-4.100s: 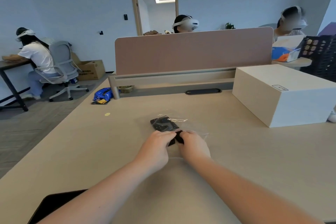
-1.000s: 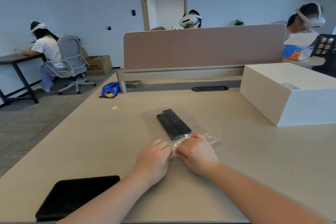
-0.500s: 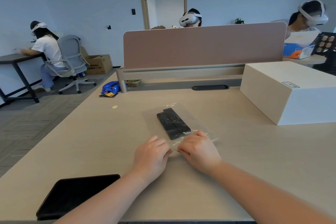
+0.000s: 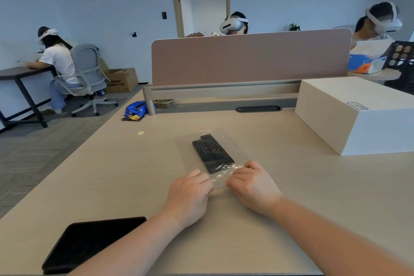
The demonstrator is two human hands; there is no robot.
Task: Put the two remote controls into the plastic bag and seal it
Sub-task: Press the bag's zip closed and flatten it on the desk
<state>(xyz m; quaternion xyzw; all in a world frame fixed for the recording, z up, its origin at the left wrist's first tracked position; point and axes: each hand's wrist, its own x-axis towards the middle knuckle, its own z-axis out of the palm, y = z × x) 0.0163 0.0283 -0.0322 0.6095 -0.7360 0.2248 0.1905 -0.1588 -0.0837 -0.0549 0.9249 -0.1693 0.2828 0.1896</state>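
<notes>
Two black remote controls (image 4: 212, 153) lie side by side inside a clear plastic bag (image 4: 237, 143) flat on the beige desk. The bag's near edge is crinkled and lies between my hands. My left hand (image 4: 190, 195) pinches that edge from the left with curled fingers. My right hand (image 4: 253, 184) presses on the same edge from the right. Whether the bag's opening is closed cannot be made out.
A black tablet (image 4: 89, 242) lies at the desk's near left edge. A large white box (image 4: 358, 114) stands at the right. A pink divider panel (image 4: 251, 58) closes the desk's far side. A blue packet (image 4: 135, 108) lies far left. People in headsets sit beyond.
My hands have moved slightly apart along the bag's near edge, exposing crinkled plastic between them. Four seconds ago they held the bag bunched around the remotes; it now lies flat.
</notes>
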